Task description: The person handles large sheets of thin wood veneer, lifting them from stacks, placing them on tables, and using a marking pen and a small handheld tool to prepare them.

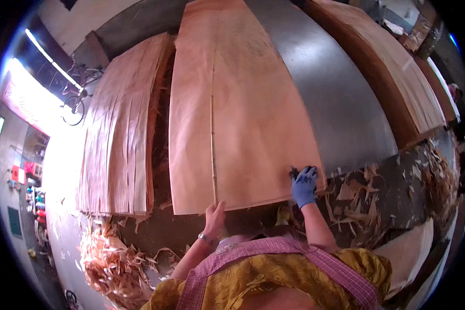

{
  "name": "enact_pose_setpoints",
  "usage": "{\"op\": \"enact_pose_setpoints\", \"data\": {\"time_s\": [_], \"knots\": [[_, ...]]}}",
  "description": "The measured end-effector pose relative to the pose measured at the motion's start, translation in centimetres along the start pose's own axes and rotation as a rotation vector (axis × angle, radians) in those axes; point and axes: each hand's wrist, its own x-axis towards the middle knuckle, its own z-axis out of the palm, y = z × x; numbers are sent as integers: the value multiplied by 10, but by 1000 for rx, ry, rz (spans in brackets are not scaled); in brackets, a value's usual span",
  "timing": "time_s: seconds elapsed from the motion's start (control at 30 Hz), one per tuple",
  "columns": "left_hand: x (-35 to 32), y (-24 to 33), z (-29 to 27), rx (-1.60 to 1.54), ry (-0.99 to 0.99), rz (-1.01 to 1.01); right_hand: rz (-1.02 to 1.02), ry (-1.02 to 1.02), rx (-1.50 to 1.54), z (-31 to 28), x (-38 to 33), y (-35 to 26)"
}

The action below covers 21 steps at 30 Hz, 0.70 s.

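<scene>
A long pinkish wood veneer sheet (263, 139) lies in front of me, on top of other sheets. Along its left part runs a thin bamboo stick (213, 150), lengthwise from the near edge toward the far end. My left hand (215, 216), bare with a watch at the wrist, is closed on the stick's near end at the sheet's front edge. In a blue glove with dark patches, my right hand (304, 187) rests on the sheet near its front right corner, fingers stretched out. A small dark patch shows at its fingertips; whether it is part of the glove is unclear.
A veneer stack (119, 134) stands at left, another stack (382, 67) at far right. Between the middle sheet and the right stack lies a grey flat surface (341, 98). Veneer scraps (113, 263) are heaped at lower left, more scraps (361, 199) at right. A bicycle (75, 106) stands far left.
</scene>
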Motion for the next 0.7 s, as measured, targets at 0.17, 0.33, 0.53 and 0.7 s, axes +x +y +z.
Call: {"op": "enact_pose_setpoints", "data": {"time_s": [0.17, 0.33, 0.53, 0.7], "knots": [[12, -26, -24, -120, -201, -96, -54, 29, -13, -38, -18, 43], [32, -43, -88, -25, -192, -118, -42, -60, 273, -117, -48, -89], [47, -46, -124, 87, -450, -12, -487, -282, 913, -82, -53, -290], [24, -48, -128, -94, -479, 193, -651, -548, 1156, -99, -89, -414]]}}
